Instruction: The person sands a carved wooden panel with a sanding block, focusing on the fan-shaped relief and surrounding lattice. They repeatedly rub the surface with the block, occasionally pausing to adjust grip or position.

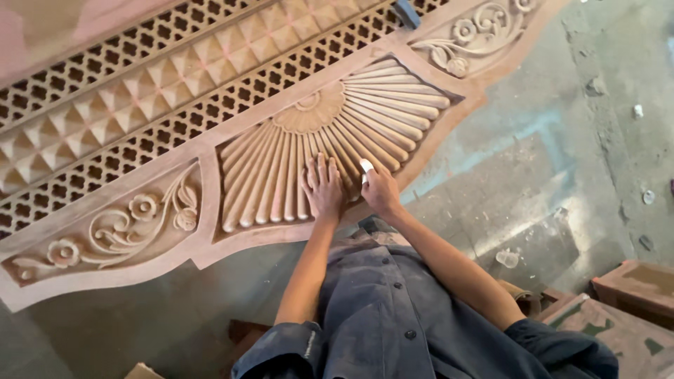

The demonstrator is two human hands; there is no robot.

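A large carved wooden panel point(210, 231) stands before me, with a fan of fluted rays point(365, 105) at its middle. My left hand point(323, 188) lies flat on the lower flutes, fingers spread. My right hand point(380, 189) is closed on a small white piece, probably sandpaper point(366, 166), and presses it against the flutes just right of the left hand. Carved flowers and scrolls point(133, 224) fill the section to the left, and more scrollwork point(470, 35) sits at the upper right.
Lattice strips point(140, 147) and a row of pyramid studs point(175, 77) run along the panel's upper part. A dusty concrete floor point(562, 154) lies to the right, with small debris. Wooden blocks point(632, 288) sit at the lower right.
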